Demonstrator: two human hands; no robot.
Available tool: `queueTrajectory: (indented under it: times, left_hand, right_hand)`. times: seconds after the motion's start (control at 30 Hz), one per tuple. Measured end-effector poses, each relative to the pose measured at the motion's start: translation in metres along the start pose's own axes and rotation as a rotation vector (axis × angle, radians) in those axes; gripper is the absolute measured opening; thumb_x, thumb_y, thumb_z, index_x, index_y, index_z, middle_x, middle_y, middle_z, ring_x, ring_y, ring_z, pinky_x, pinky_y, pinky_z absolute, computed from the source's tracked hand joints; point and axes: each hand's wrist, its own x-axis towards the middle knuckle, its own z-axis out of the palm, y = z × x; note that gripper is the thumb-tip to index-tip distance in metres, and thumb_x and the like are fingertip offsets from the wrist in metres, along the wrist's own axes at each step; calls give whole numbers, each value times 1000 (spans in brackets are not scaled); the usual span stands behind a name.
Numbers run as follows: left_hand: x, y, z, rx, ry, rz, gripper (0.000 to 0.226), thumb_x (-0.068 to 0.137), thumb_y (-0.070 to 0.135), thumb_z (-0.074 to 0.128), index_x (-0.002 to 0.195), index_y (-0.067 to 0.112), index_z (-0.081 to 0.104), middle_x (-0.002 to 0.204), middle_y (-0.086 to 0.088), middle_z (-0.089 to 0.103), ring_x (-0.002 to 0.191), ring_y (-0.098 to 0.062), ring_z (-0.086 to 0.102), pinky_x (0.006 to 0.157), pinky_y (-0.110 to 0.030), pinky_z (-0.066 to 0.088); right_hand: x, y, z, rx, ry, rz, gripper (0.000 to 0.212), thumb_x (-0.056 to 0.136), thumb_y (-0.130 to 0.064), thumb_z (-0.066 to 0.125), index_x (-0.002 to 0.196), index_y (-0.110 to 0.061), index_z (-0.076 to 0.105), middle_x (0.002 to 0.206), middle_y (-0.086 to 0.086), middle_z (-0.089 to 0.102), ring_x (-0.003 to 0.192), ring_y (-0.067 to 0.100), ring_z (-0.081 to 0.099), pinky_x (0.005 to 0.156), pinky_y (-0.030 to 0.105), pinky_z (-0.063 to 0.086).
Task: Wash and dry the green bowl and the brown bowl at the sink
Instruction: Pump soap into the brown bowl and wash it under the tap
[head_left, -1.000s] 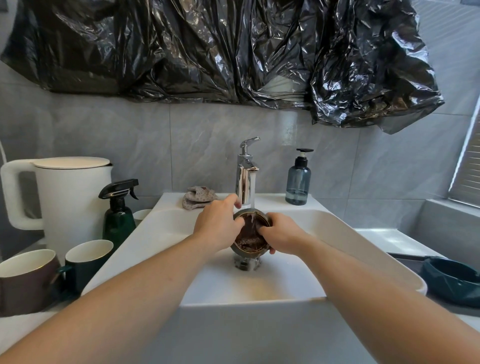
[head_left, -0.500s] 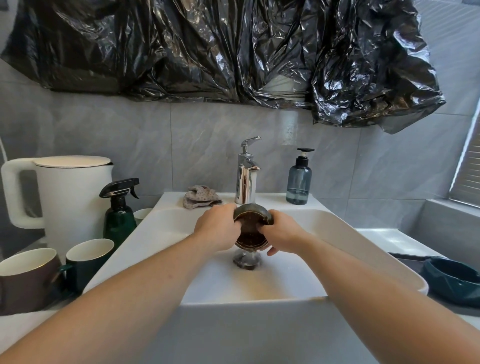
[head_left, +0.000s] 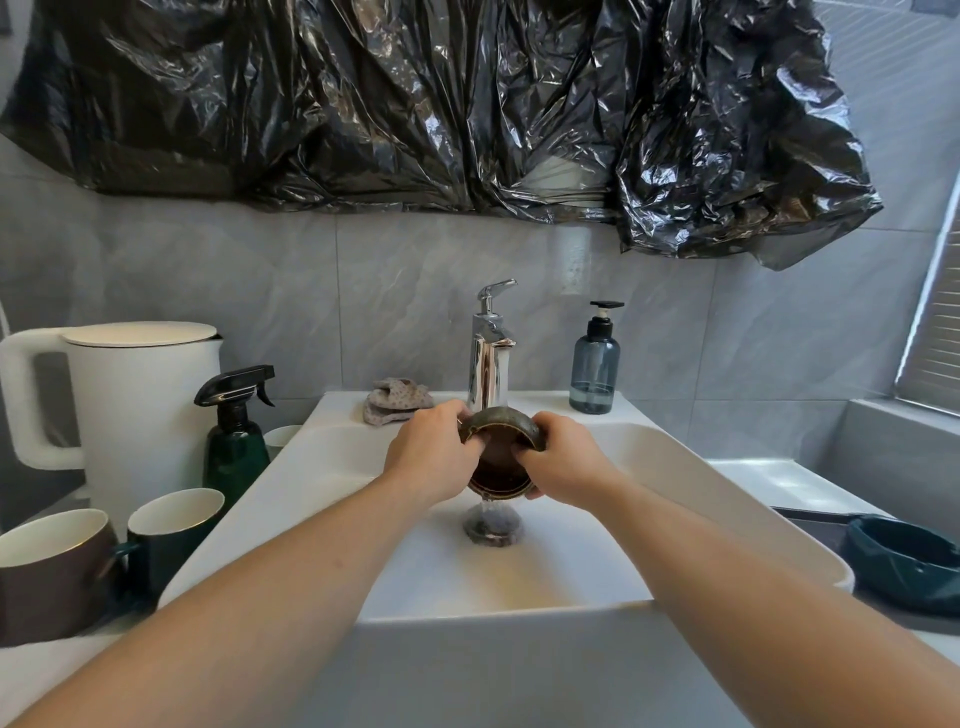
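Reaching in from the bottom corners of the frame, two bare forearms met over the white sink (head_left: 675, 470) at the centre. The left hand (head_left: 431, 457) gripped the left side of the brown bowl (head_left: 501, 447), fingers curled over its rim, and the right hand (head_left: 563, 462) held the right side the same way, fingertips hooked inside. The bowl was tipped so its opening faced the camera, just under the spout, and water ran from its lower edge down onto the drain (head_left: 491, 527) in the basin floor.

At the lower left stood a brown mug (head_left: 49, 571) with a dark green mug (head_left: 166, 535) just beside it. At the right edge, beside the sink, the green bowl (head_left: 909, 564) sat on the counter, well apart from both hands.

Farther back on the left, a green spray bottle (head_left: 234, 447) with a black trigger stood in front of a white kettle (head_left: 135, 415). On the back ledge of the sink a crumpled cloth (head_left: 397, 408) lay left of the chrome tap (head_left: 488, 353), and a blue-grey soap pump bottle (head_left: 595, 366) stood to the tap's right.

Across the top of the frame, crinkled black plastic sheeting (head_left: 415, 104) hung over the grey tiled wall (head_left: 208, 280), and at the right edge part of a window blind (head_left: 935, 332) showed.
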Motion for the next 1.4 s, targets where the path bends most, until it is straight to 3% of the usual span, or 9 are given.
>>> queueTrajectory:
  times: [0.2, 0.3, 0.43, 0.6, 0.7, 0.87, 1.07, 1.23, 1.4]
  left_hand:
    - [-1, -1, 1, 41, -35, 15, 21, 96, 40, 60, 114, 31, 67, 108, 2, 73, 100, -29, 66, 83, -41, 57]
    - [-1, -2, 0, 81, 15, 34, 14, 100, 38, 60, 109, 29, 67, 105, 0, 72, 96, -30, 66, 75, -38, 54]
    - [-2, 1, -1, 81, 71, 51, 6, 100, 37, 63, 97, 31, 62, 100, 1, 70, 87, -24, 61, 65, -32, 43]
    - [2, -1, 0, -13, 63, 34, 6, 95, 40, 68, 98, 34, 65, 97, 4, 73, 91, -23, 66, 72, -36, 56]
    - [1, -3, 0, -2, 3, 0, 18, 93, 46, 65, 108, 34, 65, 98, 7, 71, 93, -22, 66, 74, -36, 55]
    - [-1, -3, 4, 59, -150, -52, 31, 96, 49, 56, 118, 28, 60, 112, 1, 67, 106, -28, 63, 87, -40, 53]
    - [1, -1, 4, -24, -205, -57, 40, 101, 52, 37, 101, 23, 65, 99, -4, 73, 97, -28, 68, 87, -44, 56]
    - [0, -1, 4, -23, -206, -48, 42, 97, 47, 34, 88, 23, 68, 85, -3, 74, 89, -26, 69, 85, -46, 58]
    - [-1, -3, 5, 63, -171, -37, 38, 102, 37, 37, 89, 21, 69, 94, -2, 70, 93, -27, 64, 80, -39, 53]
  right_hand:
    - [2, -1, 1, 217, -46, 89, 25, 100, -10, 58, 125, -13, 57, 116, 14, 70, 90, 30, 76, 72, 40, 67]
    - [0, -2, 2, 161, -116, 93, 29, 101, -11, 58, 128, -17, 57, 117, 9, 69, 101, 27, 70, 70, 34, 66]
    - [-4, -4, 3, 34, -125, 55, 26, 99, -15, 59, 124, -20, 62, 104, 3, 70, 86, 18, 69, 55, 21, 58]
    - [-3, -5, 1, 26, -75, 54, 16, 98, -14, 61, 114, -15, 64, 98, 6, 71, 77, 20, 73, 58, 26, 62]
    - [-2, -4, -1, 57, -48, 100, 16, 99, -11, 58, 113, -8, 64, 92, 8, 71, 69, 22, 74, 58, 28, 63]
    - [2, -3, -2, 181, -7, 186, 24, 99, -8, 54, 121, -6, 62, 107, 16, 72, 76, 28, 77, 57, 29, 63]
    - [-1, -6, -2, 293, -53, 267, 33, 97, -3, 52, 127, -14, 50, 123, 21, 63, 84, 41, 76, 52, 34, 62]
    - [-4, -10, -1, 171, -149, 282, 28, 100, -13, 45, 128, -14, 50, 110, 19, 71, 71, 29, 78, 47, 25, 53]
    - [-3, -7, 1, 106, -237, 349, 30, 102, -13, 40, 127, -12, 57, 102, 16, 75, 61, 21, 73, 48, 24, 53]
